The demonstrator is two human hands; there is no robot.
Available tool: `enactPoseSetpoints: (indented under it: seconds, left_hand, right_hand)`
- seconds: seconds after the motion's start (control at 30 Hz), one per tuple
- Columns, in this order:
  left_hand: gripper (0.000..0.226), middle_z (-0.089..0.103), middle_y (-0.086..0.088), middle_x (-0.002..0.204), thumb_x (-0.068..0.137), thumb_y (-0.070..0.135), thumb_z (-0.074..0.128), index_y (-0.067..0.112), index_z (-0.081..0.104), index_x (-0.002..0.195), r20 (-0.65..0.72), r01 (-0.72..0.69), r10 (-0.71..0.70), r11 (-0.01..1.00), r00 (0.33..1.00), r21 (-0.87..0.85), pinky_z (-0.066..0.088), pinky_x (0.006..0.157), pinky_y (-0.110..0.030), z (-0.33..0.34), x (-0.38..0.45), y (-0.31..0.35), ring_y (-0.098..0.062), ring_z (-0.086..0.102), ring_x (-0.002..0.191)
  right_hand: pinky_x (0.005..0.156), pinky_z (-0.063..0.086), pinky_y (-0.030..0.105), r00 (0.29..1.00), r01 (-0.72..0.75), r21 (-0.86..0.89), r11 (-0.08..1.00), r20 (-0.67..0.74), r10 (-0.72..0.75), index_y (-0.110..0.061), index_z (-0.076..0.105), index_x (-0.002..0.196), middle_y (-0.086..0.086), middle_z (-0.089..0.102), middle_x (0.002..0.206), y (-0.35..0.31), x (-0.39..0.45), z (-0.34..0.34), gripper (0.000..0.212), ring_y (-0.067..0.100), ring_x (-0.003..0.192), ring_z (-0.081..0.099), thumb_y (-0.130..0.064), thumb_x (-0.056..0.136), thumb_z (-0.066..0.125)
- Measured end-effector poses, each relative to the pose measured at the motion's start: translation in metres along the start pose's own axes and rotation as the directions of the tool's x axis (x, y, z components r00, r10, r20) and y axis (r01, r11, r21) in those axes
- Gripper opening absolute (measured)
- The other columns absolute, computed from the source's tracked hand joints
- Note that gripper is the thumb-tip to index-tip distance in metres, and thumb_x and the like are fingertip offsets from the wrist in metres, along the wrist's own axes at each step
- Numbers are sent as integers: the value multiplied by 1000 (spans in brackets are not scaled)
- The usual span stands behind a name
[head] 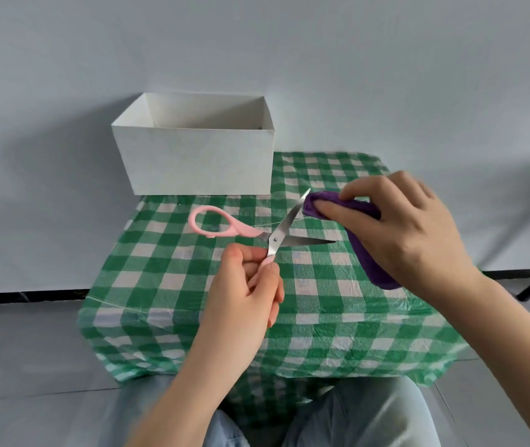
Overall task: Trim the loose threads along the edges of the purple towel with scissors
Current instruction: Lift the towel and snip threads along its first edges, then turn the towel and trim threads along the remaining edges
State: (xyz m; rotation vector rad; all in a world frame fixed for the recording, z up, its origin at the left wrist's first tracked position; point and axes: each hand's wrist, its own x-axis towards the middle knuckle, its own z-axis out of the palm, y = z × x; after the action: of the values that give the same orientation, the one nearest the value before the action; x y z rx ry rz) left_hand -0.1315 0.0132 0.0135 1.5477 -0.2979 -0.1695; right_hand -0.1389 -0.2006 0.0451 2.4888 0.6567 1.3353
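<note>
From my remote seat, going L to R: a white open-top box (192,156) sat at the far left edge of the table w/ the green-and-white checked cloth (321,317). Near of it, the pink-handled scissors (275,235) were held up over the cloth, blades spread wide apart; the big pink loop stuck out to the left, free of any finger. The left hand (244,291) had its fingers curled around the other handle, just below the pivot. One blade tip pointed far-right, touching or just beside the end of the purple towel (358,240); couldn't tell which. A thin pale thread (267,224) ran across the cloth behind the blades. The towel was rolled/bunched, off the cloth on the right side. The right hand (399,233) clamped it from above, fingers wrapped over, fingertips pressing its far-left end.
</note>
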Motion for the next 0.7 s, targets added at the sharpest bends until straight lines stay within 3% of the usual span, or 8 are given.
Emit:
enactPoseSetpoints:
  seconds: [0.2, 0.3, 0.4, 0.53, 0.63, 0.7]
  left_hand:
    - [8, 60, 1, 63, 96, 18, 48, 24, 45, 91, -52, -128, 140, 974, 989, 184, 39, 47, -24, 5, 3, -8, -8, 48, 45]
    - [7, 60, 1, 60, 95, 20, 50, 24, 47, 90, -56, -108, 118, 982, 991, 155, 40, 50, -25, 8, 4, -8, -8, 55, 51]
    - [6, 56, 2, 56, 95, 17, 51, 18, 48, 90, -45, -101, 107, 989, 993, 109, 34, 45, -19, 8, 4, -7, -6, 47, 45]
    - [5, 54, 2, 57, 95, 13, 51, 16, 49, 91, -29, -92, 95, 992, 995, 90, 33, 41, -17, 7, 4, -8, -4, 42, 41]
    - [6, 54, 1, 59, 95, 14, 51, 17, 49, 91, -38, -87, 91, 991, 995, 99, 32, 41, -16, 5, 7, -11, -4, 42, 42]
    - [6, 54, 2, 57, 95, 14, 51, 17, 48, 91, -42, -88, 92, 992, 995, 91, 32, 42, -17, 5, 9, -12, -5, 43, 43]
  right_hand:
    - [67, 42, 38, 999, 35, -18, 999, 17, -35, -9, 66, 123, 5, 46, 112, -31, 2, -3, 29, 24, 84, 46, -8, 103, 46]
    - [62, 39, 38, 1000, 19, -38, 999, 7, -19, -9, 66, 123, 3, 46, 112, -43, -3, 4, 32, 23, 81, 45, -7, 103, 41]
    - [63, 37, 37, 1000, -20, -64, 998, -1, 20, -9, 65, 124, 4, 48, 113, -41, -5, 10, 32, 23, 82, 43, -5, 102, 43]
    - [66, 41, 40, 983, -168, -145, 975, 50, 177, -7, 65, 122, 11, 61, 104, -26, -3, 16, 31, 27, 85, 42, -3, 95, 51]
    - [71, 38, 39, 963, -262, -133, 956, 30, 268, -7, 64, 124, 10, 54, 109, -21, 0, 14, 32, 27, 88, 40, -2, 94, 52]
    - [72, 36, 37, 983, -181, -69, 981, 11, 182, -7, 64, 124, 6, 46, 112, -27, 0, 11, 30, 26, 87, 41, -6, 98, 50]
